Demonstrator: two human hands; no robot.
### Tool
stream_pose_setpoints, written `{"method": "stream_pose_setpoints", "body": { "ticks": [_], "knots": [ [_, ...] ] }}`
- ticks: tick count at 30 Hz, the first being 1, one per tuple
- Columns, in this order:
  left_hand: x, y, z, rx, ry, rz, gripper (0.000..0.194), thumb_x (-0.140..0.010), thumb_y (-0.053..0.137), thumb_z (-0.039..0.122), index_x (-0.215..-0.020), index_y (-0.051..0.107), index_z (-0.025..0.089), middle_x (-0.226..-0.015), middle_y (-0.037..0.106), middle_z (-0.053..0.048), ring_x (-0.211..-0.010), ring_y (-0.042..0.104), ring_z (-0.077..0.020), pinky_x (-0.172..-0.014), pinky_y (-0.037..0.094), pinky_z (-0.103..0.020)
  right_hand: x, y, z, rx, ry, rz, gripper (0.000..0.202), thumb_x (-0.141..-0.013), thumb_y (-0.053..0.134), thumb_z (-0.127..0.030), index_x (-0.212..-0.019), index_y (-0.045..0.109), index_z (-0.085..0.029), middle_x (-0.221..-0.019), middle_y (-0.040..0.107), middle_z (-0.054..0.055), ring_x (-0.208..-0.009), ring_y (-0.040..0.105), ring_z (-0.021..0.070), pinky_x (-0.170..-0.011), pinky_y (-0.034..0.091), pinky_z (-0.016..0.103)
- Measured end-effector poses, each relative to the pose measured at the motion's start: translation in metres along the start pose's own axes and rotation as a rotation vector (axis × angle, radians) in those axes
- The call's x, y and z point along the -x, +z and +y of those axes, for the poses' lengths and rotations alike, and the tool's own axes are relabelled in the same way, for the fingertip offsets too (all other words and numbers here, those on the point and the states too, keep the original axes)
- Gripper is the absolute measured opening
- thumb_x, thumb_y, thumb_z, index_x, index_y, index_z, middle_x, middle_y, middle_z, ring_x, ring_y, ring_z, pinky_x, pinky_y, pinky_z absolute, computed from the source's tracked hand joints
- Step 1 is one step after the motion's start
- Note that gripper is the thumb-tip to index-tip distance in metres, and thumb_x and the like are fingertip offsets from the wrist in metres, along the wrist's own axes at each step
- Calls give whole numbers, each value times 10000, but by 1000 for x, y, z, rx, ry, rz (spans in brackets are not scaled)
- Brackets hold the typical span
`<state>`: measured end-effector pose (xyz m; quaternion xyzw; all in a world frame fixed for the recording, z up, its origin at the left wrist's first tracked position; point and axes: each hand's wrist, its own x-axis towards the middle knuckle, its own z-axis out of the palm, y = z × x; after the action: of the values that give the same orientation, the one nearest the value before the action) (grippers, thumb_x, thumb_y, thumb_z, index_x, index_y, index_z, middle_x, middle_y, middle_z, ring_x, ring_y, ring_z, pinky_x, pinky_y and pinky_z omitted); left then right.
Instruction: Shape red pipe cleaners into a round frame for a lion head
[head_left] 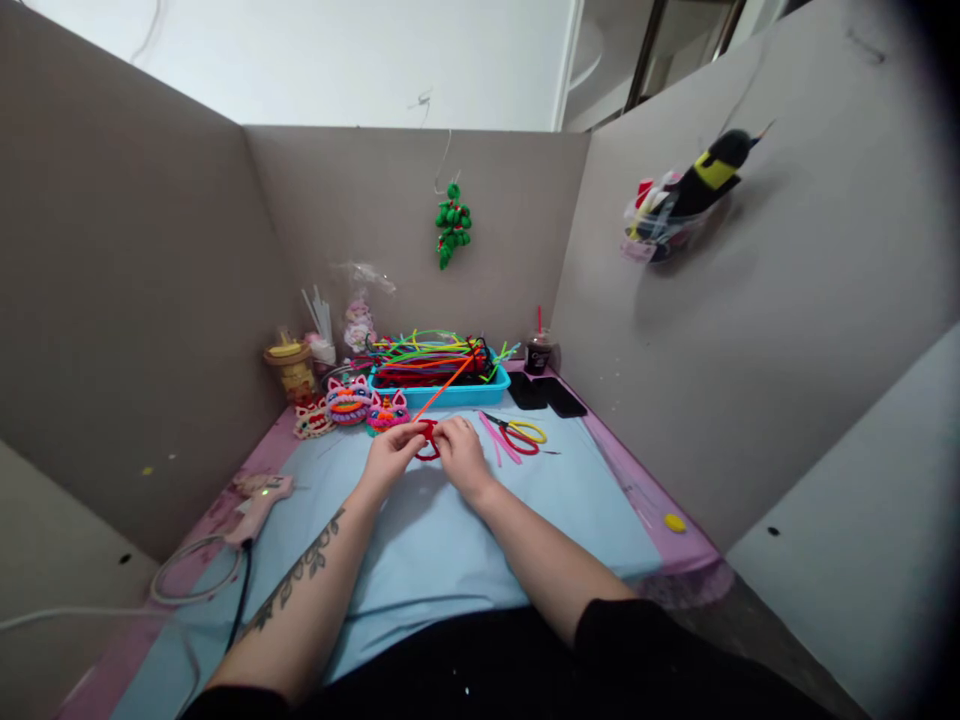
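My left hand (391,455) and my right hand (463,455) meet above the blue cloth, both with fingers closed in a pinch. Between them they hold a red pipe-cleaner loop (427,457). A long orange pipe cleaner (441,391) slants up and right from beside my left fingertips; whether it is joined to the red loop I cannot tell. Just left of my hands lie a pink animal face (388,408), a multicoloured animal face (349,401) and a smaller red-and-cream one (313,419), all fuzzy. Scissors (519,437) with red and yellow handles lie right of my right hand, beside pink strips (500,440).
A blue basket (442,396) full of coloured pipe cleaners stands behind my hands. Two black phones (546,393) and a dark drink cup (538,353) sit back right. A pink glue gun (259,507) with cables lies left. Grey partitions (510,220) enclose the table.
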<state>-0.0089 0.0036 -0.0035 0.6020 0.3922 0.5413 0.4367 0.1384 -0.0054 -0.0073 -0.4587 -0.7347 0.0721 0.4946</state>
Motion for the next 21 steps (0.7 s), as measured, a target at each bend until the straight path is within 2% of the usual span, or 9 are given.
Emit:
{"method": "stream_pose_setpoints", "body": {
  "ticks": [6,11,15,21],
  "knots": [
    [3,3,4,10,-10,13,380,-629,731,343,-930,669,120,-866,712,-103,-796,659,-213,-739,514,-321,1,1,-1,159,-32,-12,173,-850,443,-134,-820,602,-196,-851,587,50,-852,474,195,-772,345,304],
    [7,8,9,-66,-1,99,387,-598,747,341,-902,665,116,-825,709,-94,-752,661,-211,-674,535,-320,3,1,-5,340,-111,-14,155,-855,452,-160,-852,603,-193,-864,582,75,-855,467,217,-777,327,338],
    [8,10,8,-65,16,95,377,-616,733,336,-915,663,119,-851,711,-96,-763,663,-210,-689,543,-332,3,0,-6,255,-99,-21,184,-858,420,-139,-862,600,-174,-853,569,82,-822,485,205,-742,367,316],
    [5,6,5,-32,82,63,374,-657,695,334,-974,664,139,-959,700,-103,-859,651,-220,-748,529,-339,1,-6,-3,79,-82,56,198,-864,419,-152,-884,614,-182,-877,542,75,-836,502,192,-770,413,311]
  ]
}}
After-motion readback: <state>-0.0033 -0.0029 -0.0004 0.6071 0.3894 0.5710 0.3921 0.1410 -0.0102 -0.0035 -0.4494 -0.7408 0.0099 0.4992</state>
